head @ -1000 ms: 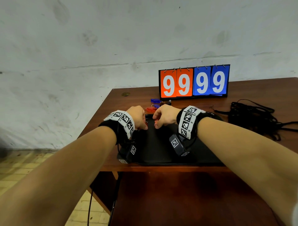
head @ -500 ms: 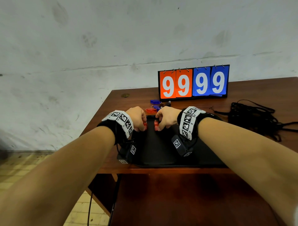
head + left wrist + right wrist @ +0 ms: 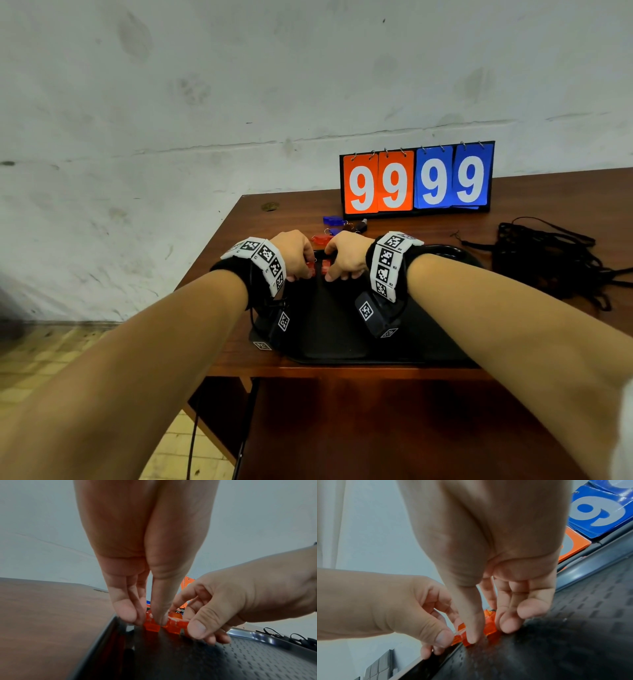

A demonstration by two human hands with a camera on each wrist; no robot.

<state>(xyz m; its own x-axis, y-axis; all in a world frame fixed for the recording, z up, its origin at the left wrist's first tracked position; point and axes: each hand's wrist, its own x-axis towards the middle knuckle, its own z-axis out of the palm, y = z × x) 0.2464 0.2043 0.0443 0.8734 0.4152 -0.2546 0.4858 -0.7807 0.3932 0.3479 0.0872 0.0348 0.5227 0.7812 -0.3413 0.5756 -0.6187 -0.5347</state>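
Two small clear orange-red plastic pieces lie close together at the far left of a black tray [image 3: 329, 325]. My left hand [image 3: 305, 270] pinches the left piece [image 3: 311, 269] between thumb and fingertips [image 3: 127, 615]. The right piece [image 3: 325, 265] is pinched by my right hand [image 3: 330, 272]. In the left wrist view the left piece [image 3: 151, 626] touches the tray beside the right piece [image 3: 175, 623]. In the right wrist view my right hand's thumb and fingers [image 3: 506, 624] pinch the right piece [image 3: 489, 626]. I cannot tell if the pieces are joined.
A flip scoreboard [image 3: 416, 181] reading 9999 stands at the back of the brown table [image 3: 219, 270]. Blue tags [image 3: 332, 219] and a red tag [image 3: 320, 238] lie just past my hands. A tangle of black cord [image 3: 555, 260] lies to the right. The table's left edge is near.
My hands have drawn slightly closer together over the tray, and the orange-red pieces now show clearly between the fingertips. My arms have hardly shifted.
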